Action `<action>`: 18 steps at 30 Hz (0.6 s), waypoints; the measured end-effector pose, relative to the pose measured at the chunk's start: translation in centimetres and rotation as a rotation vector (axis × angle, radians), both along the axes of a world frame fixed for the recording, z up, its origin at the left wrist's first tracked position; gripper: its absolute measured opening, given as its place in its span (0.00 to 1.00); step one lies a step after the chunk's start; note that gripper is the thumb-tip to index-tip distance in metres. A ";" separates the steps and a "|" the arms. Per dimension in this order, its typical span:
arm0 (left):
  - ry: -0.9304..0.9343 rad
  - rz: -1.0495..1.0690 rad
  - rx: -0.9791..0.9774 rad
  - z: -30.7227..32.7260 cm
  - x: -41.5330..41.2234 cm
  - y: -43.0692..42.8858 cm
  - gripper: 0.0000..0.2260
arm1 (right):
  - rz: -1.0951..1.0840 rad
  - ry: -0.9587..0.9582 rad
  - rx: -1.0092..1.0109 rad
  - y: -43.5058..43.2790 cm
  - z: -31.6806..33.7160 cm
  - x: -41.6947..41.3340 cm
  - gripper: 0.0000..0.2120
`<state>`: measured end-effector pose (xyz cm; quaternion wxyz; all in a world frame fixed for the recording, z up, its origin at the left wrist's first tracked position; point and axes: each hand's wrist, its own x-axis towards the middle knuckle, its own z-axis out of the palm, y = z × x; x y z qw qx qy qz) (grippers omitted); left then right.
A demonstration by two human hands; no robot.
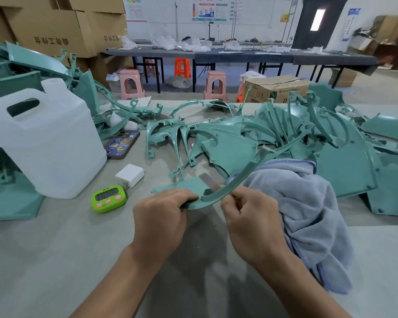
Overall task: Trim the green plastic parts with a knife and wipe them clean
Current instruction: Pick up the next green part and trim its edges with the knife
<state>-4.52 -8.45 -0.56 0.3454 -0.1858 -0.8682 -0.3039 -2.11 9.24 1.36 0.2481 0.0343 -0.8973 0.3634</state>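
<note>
while the left hand is steadying the part, the right is working at its edge

as the person is leaning over the grey table (55, 249), the left hand (163, 216) is gripping the flat tab end of a green plastic part (244, 173), fingers curling over the top and pinching it from both faces. the part is hanging just above the table at near centre, its long thin arc sweeping up and away to the right, over a blue-grey cloth (308, 203) that is lying bunched on the near right. the right hand (246, 216) is curling tight, thumb against forefinger, right at the arc's near end; a blurred grey sliver just beyond the fingertips is, i am judging, the knife (210, 183), though its handle is hiding inside the fist.

the part is looking light and hard but springy: a slim moulded rib like that is likely bending and twisting if held far from the cut, so holding close beside the blade, on the wider tab, is making sense. the glossy surface is probably slipping a little under dry fingers, and the thin arc is risking a snap or a slipped blade if levered.

a pile of green parts (285, 134) is crowding the far right, while a white jug (44, 138) and a green timer (108, 198) are sitting on the left.
</note>
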 end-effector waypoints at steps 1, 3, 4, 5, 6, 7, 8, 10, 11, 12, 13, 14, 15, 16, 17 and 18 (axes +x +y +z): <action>-0.003 0.008 0.007 0.0 0.0 -0.1 0.12 | 0.056 -0.023 -0.006 0.1 -0.1 0.0 0.15; -0.025 0.027 0.036 0.1 -0.1 -0.1 0.10 | 0.021 -0.027 -0.048 1.0 -0.3 -0.8 0.15; -0.049 0.036 0.062 0.1 0.0 -0.1 0.09 | -0.067 -0.001 -0.107 1.8 -0.2 -1.5 0.16; -0.072 0.058 0.099 0.3 0.0 0.0 0.07 | -0.162 0.023 -0.177 2.6 0.0 -2.0 0.16; -0.083 0.084 0.136 0.4 0.0 0.0 0.05 | -0.234 0.022 -0.232 3.3 0.1 -2.4 0.17; -0.100 0.108 0.181 0.5 0.0 0.0 0.02 | -0.261 -0.027 -0.234 3.8 0.0 -2.6 0.16; -0.133 0.110 0.247 0.5 -0.2 0.0 0.02 | -0.249 -0.131 -0.166 4.0 -0.1 -2.6 0.17; -0.208 0.084 0.440 0.4 -0.5 -0.1 0.05 | -0.146 -0.364 0.048 3.5 -0.7 -2.6 0.16; -0.238 0.045 0.576 0.7 -0.6 -0.1 0.04 | -0.115 -0.420 0.118 3.2 -0.9 -2.4 0.15; -0.277 -0.019 0.737 1.0 -0.7 -0.1 0.04 | -0.117 -0.421 0.153 3.1 -0.7 -2.2 0.15; -0.303 -0.071 0.885 1.2 -0.9 -0.1 0.08 | -0.154 -0.377 0.169 3.4 -0.4 -2.0 0.16; -0.345 -0.114 1.031 1.4 -1.0 -0.2 0.13 | -0.217 -0.308 0.176 3.9 0.0 -2.0 0.18; -0.394 -0.136 1.163 1.4 -1.1 -0.5 0.14 | -0.282 -0.230 0.163 4.5 0.5 -1.9 0.21; -0.452 -0.146 1.268 1.4 -1.2 -0.7 0.10 | -0.339 -0.143 0.129 5.3 0.8 -2.0 0.21; -0.521 -0.147 1.347 1.3 -1.4 -0.9 0.07 | -0.393 -0.065 0.113 6.2 1.1 -2.3 0.20; -0.601 -0.149 1.407 1.2 -1.6 -0.9 0.09 | -0.439 -0.058 0.164 7.0 1.2 -2.5 0.20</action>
